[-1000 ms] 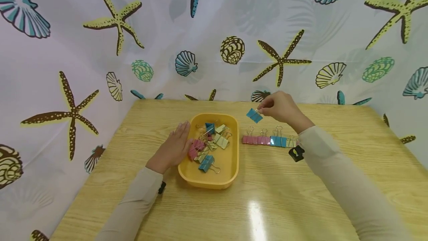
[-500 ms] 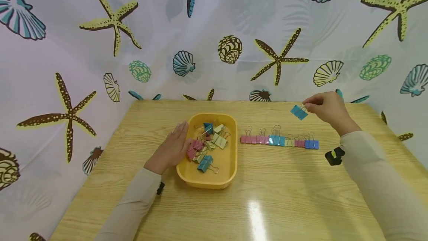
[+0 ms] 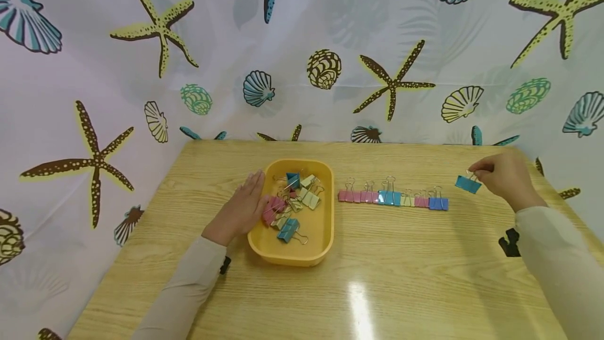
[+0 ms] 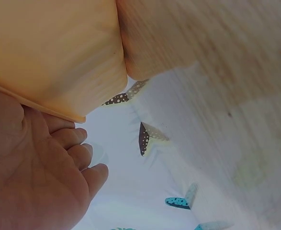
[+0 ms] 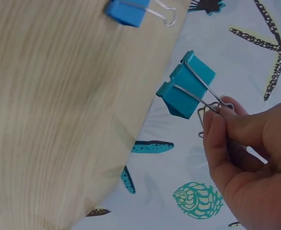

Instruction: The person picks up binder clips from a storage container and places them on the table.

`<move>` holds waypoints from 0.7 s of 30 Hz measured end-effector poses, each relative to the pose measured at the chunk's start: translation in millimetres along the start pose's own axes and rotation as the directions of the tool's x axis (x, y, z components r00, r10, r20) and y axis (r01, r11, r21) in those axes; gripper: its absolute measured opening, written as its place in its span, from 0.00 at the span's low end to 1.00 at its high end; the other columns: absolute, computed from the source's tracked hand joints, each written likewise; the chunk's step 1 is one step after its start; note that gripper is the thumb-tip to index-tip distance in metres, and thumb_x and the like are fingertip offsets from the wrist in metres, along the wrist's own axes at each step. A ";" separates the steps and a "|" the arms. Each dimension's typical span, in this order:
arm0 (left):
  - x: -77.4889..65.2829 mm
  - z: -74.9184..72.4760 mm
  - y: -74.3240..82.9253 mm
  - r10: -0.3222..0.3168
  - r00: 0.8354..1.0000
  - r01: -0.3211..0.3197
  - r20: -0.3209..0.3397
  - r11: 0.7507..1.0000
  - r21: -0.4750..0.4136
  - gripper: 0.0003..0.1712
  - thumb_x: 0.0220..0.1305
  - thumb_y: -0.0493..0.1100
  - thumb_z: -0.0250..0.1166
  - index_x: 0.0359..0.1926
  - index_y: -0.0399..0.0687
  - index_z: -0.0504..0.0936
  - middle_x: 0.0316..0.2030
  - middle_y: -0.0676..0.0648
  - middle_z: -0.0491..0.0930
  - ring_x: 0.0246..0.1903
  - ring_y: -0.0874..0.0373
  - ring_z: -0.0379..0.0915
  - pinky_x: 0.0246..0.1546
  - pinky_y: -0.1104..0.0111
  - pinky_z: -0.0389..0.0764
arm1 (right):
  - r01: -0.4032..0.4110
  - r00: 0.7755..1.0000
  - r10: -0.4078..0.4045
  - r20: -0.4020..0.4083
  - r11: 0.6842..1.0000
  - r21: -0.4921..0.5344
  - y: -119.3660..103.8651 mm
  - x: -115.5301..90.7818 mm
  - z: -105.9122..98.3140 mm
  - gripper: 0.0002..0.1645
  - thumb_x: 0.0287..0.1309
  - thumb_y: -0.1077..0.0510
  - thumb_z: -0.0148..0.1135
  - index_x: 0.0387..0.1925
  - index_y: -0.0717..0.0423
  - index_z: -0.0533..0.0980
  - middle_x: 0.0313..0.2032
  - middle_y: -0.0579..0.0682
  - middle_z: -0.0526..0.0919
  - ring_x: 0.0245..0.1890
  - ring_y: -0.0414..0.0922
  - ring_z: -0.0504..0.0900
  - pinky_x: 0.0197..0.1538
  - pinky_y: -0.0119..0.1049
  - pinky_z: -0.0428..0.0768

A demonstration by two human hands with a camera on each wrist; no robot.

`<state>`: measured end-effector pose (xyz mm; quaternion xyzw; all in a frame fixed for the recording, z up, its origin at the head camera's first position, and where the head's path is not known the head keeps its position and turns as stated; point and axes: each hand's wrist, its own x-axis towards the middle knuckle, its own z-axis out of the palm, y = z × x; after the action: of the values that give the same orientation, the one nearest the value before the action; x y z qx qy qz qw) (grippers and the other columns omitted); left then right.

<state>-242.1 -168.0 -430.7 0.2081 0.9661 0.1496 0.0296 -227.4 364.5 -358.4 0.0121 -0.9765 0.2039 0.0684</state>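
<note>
My right hand [image 3: 507, 178] pinches a teal binder clip [image 3: 468, 183] by its wire handle, over the right part of the table. In the right wrist view the teal binder clip [image 5: 187, 86] hangs from thumb and fingertips. To its left, a row of binder clips stands side by side: two pink ones [image 3: 349, 196], a light blue one [image 3: 389, 198], a small yellow one [image 3: 407, 201], a small pink one [image 3: 422, 202] and a blue one [image 3: 439, 203]. My left hand [image 3: 239, 209] rests with straight fingers along the left rim of a yellow bin [image 3: 321, 235].
Inside the bin lies a loose heap of binder clips, among them a teal one [image 3: 289, 230], a pink one [image 3: 273, 210] and a yellow one [image 3: 310, 198]. Behind the wooden table [image 3: 401, 272] hangs a cloth [image 3: 302, 104] printed with shells and starfish.
My right hand has carried the teal binder clip rightward, past the end of the row, and lowered it. The row's right end came into sight. My left hand stays at the bin.
</note>
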 end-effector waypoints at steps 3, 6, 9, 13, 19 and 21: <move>-1.0 -0.7 0.6 0.003 1.000 -0.003 -0.007 1.000 -0.011 0.37 0.77 0.52 0.39 0.75 0.37 0.39 0.75 0.41 0.39 0.74 0.44 0.34 0.70 0.47 0.46 | 0.021 0.998 -0.018 0.066 0.999 -0.036 11.7 -1.2 3.6 0.11 0.61 0.67 0.57 0.41 0.71 0.81 0.37 0.70 0.82 0.25 0.50 0.78 0.24 0.39 0.73; -2.0 -1.5 1.1 0.010 1.000 -0.011 -0.012 1.000 -0.017 0.37 0.77 0.52 0.38 0.75 0.37 0.39 0.75 0.40 0.38 0.74 0.43 0.34 0.70 0.47 0.46 | 0.030 0.990 -0.023 0.138 0.998 -0.051 18.1 -1.1 5.8 0.11 0.61 0.67 0.57 0.41 0.70 0.81 0.38 0.69 0.82 0.27 0.52 0.80 0.26 0.43 0.77; -3.0 -1.9 0.6 0.015 1.000 -0.015 -0.013 1.000 -0.013 0.36 0.78 0.52 0.38 0.75 0.36 0.39 0.75 0.40 0.38 0.74 0.43 0.35 0.70 0.47 0.46 | 0.039 0.980 -0.032 0.198 0.999 -0.031 21.0 0.7 9.0 0.11 0.62 0.67 0.57 0.41 0.70 0.81 0.38 0.68 0.83 0.30 0.54 0.81 0.30 0.47 0.80; -3.7 -3.0 1.1 0.015 1.000 -0.015 -0.010 1.000 -0.012 0.36 0.78 0.52 0.38 0.75 0.36 0.39 0.75 0.40 0.39 0.74 0.42 0.35 0.70 0.47 0.47 | 0.060 0.967 -0.057 0.247 0.998 -0.004 23.2 3.8 14.5 0.11 0.62 0.69 0.56 0.41 0.69 0.82 0.36 0.65 0.84 0.31 0.54 0.83 0.33 0.49 0.82; -4.6 -4.7 2.8 0.006 1.000 -0.006 -0.004 1.000 -0.012 0.36 0.77 0.52 0.38 0.75 0.36 0.39 0.75 0.40 0.39 0.74 0.43 0.35 0.70 0.47 0.46 | 0.071 0.956 -0.073 0.283 0.997 0.016 22.7 7.4 23.0 0.11 0.60 0.71 0.55 0.39 0.68 0.83 0.36 0.65 0.84 0.31 0.53 0.83 0.34 0.50 0.82; -4.3 -4.9 3.4 0.004 1.000 -0.004 -0.008 1.000 -0.010 0.36 0.77 0.52 0.38 0.75 0.36 0.40 0.75 0.40 0.40 0.74 0.43 0.35 0.70 0.48 0.46 | 0.066 0.955 -0.067 0.290 0.998 0.013 22.4 8.5 25.1 0.11 0.60 0.71 0.55 0.38 0.68 0.83 0.37 0.66 0.84 0.31 0.53 0.83 0.34 0.50 0.82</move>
<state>-237.4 -168.1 -425.0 0.2095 0.9651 0.1552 0.0264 -240.2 375.1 -388.9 0.0750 -0.9747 0.1989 -0.0690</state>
